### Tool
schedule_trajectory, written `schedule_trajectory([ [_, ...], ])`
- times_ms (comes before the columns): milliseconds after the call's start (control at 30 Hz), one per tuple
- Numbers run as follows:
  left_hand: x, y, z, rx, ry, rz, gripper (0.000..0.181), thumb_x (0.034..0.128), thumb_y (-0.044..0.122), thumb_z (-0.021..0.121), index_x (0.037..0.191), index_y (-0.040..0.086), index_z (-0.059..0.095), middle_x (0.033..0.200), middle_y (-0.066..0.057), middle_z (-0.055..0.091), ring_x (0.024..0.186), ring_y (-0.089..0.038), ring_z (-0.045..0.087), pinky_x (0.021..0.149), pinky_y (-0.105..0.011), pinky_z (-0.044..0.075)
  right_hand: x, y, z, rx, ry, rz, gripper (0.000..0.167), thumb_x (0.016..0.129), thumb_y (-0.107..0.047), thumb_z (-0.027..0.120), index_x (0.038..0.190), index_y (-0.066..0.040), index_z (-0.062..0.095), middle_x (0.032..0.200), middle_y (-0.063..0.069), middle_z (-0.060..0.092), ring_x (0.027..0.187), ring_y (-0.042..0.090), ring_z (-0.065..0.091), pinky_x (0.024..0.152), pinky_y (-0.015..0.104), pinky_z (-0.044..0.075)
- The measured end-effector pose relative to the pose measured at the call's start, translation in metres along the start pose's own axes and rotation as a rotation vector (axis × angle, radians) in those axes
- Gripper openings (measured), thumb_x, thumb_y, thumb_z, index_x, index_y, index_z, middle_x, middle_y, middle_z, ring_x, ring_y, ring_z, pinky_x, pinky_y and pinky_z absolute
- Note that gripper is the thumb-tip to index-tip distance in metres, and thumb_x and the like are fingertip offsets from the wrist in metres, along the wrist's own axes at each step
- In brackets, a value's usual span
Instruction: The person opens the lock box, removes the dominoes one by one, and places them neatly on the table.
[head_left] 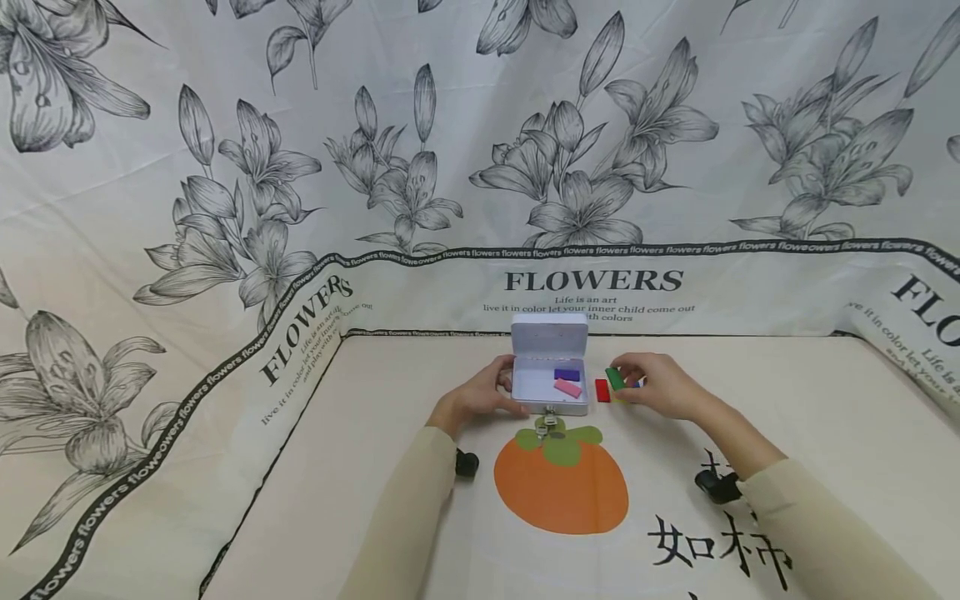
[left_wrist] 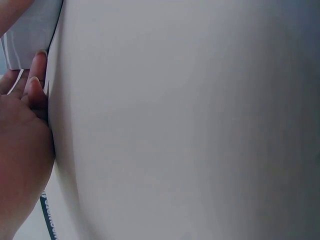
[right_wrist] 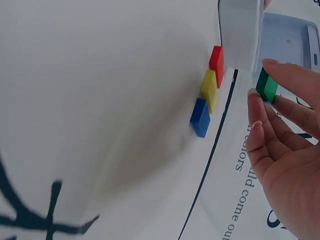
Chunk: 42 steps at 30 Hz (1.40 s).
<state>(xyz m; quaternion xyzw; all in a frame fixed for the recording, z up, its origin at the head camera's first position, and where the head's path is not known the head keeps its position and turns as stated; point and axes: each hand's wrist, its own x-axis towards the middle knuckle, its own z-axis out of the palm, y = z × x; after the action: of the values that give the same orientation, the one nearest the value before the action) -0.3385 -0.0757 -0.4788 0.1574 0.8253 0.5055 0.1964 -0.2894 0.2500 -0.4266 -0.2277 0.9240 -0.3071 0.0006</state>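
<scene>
A white hinged box stands with its lid raised. Inside its right half lie a purple block and a pink block. My left hand grips the box's left side, thumb at the front corner; the left wrist view catches only part of it. Just right of the box, my right hand pinches a green block between thumb and fingers, raised off the table. Below it a red block, a yellow block and a blue block stand in a row.
A metal clasp hangs at the box's front. The light tablecloth bears an orange persimmon print and black characters. Behind the box rises a flower-printed cloth wall.
</scene>
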Motion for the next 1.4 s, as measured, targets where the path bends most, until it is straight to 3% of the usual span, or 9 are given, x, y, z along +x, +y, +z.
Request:
schedule_trajectory([
  [167,0.002,-0.002,-0.001,-0.010,-0.008,0.012,0.099,0.0736,0.008,0.091,0.156,0.018,0.035,0.106,-0.006,0.057,0.101,-0.018,0.050,0.097,-0.037,0.036,-0.008,0.007,-0.006,-0.014,0.000,0.040,0.044,0.084,-0.007,0.081,0.122,0.007,0.065,0.101,0.011,0.070,0.091,0.026,0.063,0.084,0.048,0.053],
  [467,0.002,-0.001,-0.001,0.020,-0.009,0.024,0.102,0.0737,0.010,0.092,0.157,0.016,0.034,0.107,-0.007,0.057,0.101,-0.020,0.050,0.097,-0.038,0.037,-0.019,0.021,-0.012,-0.041,-0.008,0.086,0.045,0.085,-0.011,0.082,0.123,0.008,0.064,0.100,0.011,0.069,0.090,0.024,0.062,0.081,0.040,0.054],
  [767,0.001,-0.001,-0.001,0.017,-0.011,0.019,0.101,0.0738,0.010,0.091,0.157,0.017,0.034,0.106,-0.006,0.057,0.100,-0.019,0.050,0.097,-0.037,0.037,-0.027,0.033,-0.016,-0.055,-0.019,0.102,0.045,0.086,-0.013,0.080,0.121,0.010,0.064,0.099,0.012,0.068,0.091,0.027,0.062,0.082,0.045,0.053],
  [1167,0.001,-0.002,0.000,0.007,-0.009,0.017,0.102,0.0731,0.009,0.092,0.157,0.017,0.034,0.107,-0.005,0.057,0.101,-0.018,0.050,0.096,-0.036,0.038,-0.022,0.050,-0.012,-0.083,-0.050,0.168,0.043,0.087,-0.017,0.080,0.120,0.008,0.065,0.099,0.013,0.066,0.092,0.029,0.061,0.081,0.044,0.053],
  [1400,0.002,-0.002,-0.001,-0.018,-0.007,0.007,0.102,0.0726,0.009,0.092,0.156,0.018,0.035,0.109,-0.006,0.057,0.102,-0.019,0.050,0.097,-0.037,0.037,-0.020,0.049,-0.012,-0.087,-0.061,0.161,0.042,0.087,-0.016,0.080,0.117,0.009,0.065,0.098,0.014,0.065,0.088,0.027,0.059,0.079,0.043,0.051],
])
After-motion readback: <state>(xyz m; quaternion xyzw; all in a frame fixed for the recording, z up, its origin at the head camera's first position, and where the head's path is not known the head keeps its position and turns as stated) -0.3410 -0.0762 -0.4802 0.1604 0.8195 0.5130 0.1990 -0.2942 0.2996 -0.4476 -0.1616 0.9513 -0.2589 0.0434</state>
